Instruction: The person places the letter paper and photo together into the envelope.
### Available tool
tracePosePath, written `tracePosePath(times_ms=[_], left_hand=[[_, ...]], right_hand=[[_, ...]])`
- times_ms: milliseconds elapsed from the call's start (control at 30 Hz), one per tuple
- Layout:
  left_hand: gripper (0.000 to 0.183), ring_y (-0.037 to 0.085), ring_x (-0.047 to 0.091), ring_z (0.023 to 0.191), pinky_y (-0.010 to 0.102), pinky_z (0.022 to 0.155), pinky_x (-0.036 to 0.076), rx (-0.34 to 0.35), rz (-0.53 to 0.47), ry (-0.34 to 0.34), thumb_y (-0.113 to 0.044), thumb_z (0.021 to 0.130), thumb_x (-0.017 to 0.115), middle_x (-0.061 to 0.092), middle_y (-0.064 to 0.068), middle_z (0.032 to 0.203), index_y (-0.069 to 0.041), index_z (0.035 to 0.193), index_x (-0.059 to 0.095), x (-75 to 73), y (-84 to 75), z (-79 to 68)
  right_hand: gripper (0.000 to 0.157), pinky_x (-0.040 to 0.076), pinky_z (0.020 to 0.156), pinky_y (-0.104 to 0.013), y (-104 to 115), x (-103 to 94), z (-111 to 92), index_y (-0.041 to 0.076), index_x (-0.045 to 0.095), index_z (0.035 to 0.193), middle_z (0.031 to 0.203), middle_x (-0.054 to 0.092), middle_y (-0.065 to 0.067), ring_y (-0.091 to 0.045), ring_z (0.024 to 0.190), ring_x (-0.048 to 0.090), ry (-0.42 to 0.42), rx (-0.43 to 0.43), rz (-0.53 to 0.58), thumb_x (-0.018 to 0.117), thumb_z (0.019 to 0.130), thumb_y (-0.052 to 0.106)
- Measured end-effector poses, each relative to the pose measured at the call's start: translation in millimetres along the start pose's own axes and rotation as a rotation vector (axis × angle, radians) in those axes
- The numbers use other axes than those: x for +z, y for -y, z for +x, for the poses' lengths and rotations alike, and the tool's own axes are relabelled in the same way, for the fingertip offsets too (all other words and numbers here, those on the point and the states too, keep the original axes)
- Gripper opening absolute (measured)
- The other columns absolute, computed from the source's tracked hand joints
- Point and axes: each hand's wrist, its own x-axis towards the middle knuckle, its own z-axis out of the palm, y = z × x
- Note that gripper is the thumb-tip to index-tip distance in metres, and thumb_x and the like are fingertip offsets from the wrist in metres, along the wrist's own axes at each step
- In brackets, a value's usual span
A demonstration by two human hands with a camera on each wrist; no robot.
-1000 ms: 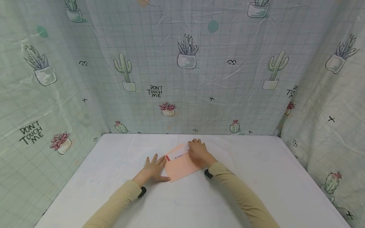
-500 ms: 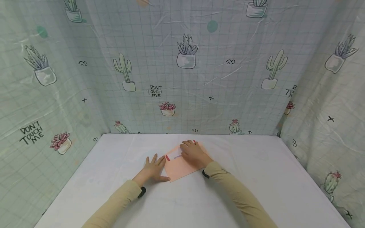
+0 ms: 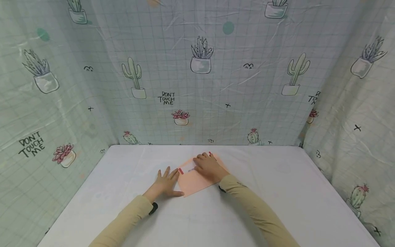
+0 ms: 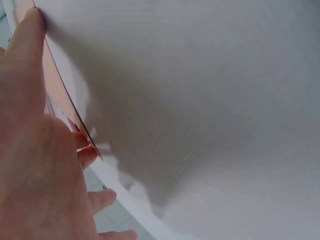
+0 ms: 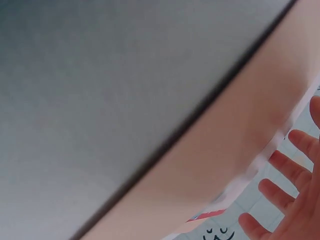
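Observation:
A flat peach paper piece, like an envelope (image 3: 194,183), lies tilted on the white table. Along its far side a white area shows, with a red mark (image 3: 180,171) at the left, a small blue-violet strip (image 3: 191,169) and another red mark (image 3: 210,153) at the far right. My left hand (image 3: 167,183), fingers spread, rests on its left end; in the left wrist view the thumb touches the peach edge (image 4: 57,82). Across its right half lies my right hand (image 3: 208,167), hiding part of the white area. The right wrist view shows those fingers extended over the peach surface (image 5: 235,140).
The white table (image 3: 197,223) extends around the paper on all sides. A curtain (image 3: 228,79) printed with cacti hangs behind the table and along both sides. Dark wrist bands (image 3: 153,208) sit at the sleeve ends.
My right hand has slid left over the peach paper, baring its right end and the far right red mark. Almost all of this came in the first half second. My left hand stays put.

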Motion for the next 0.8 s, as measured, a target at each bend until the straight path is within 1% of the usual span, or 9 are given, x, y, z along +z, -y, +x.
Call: tracePosePath(times_ms=[333,500,633,800], left_hand=[[0.093,0.042,0.018,0.134,0.067,0.098,0.019,0.004,0.010,0.000,-0.068,0.073,0.050,0.026,0.009,0.147,-0.004,0.138,0.031,1.1,-1.8,-1.1],[0.093,0.042,0.019,0.133,0.066,0.098,0.019,0.005,0.020,-0.002,-0.069,0.073,0.050,0.026,0.009,0.147,-0.005,0.138,0.031,-0.2,-2.6,-1.8],[0.093,0.042,0.019,0.133,0.066,0.098,0.019,0.002,0.017,-0.009,-0.069,0.073,0.050,0.026,0.009,0.146,-0.004,0.137,0.032,-1.2,-2.6,-1.9],[0.093,0.042,0.020,0.133,0.066,0.097,0.019,0.000,0.024,-0.012,-0.069,0.073,0.050,0.027,0.009,0.146,-0.004,0.137,0.032,-1.3,-1.3,-1.3]], right_hand=[[0.037,0.034,0.097,-0.052,1.2,3.0,-2.2,0.020,0.053,0.121,0.119,0.054,-0.003,-0.023,0.113,0.047,-0.037,-0.014,-0.062,0.041,0.092,0.040],[0.037,0.033,0.096,-0.054,-0.2,5.4,-4.0,0.022,0.052,0.123,0.119,0.053,-0.003,-0.024,0.111,0.047,-0.031,-0.019,-0.042,0.040,0.093,0.040],[0.038,0.033,0.093,-0.054,-1.2,6.2,-4.5,0.024,0.051,0.124,0.116,0.052,-0.002,-0.025,0.109,0.047,-0.025,-0.034,-0.036,0.039,0.093,0.042],[0.039,0.033,0.091,-0.053,-2.3,7.3,-2.9,0.027,0.049,0.126,0.115,0.052,-0.002,-0.025,0.108,0.046,0.006,-0.029,-0.047,0.037,0.093,0.044]])
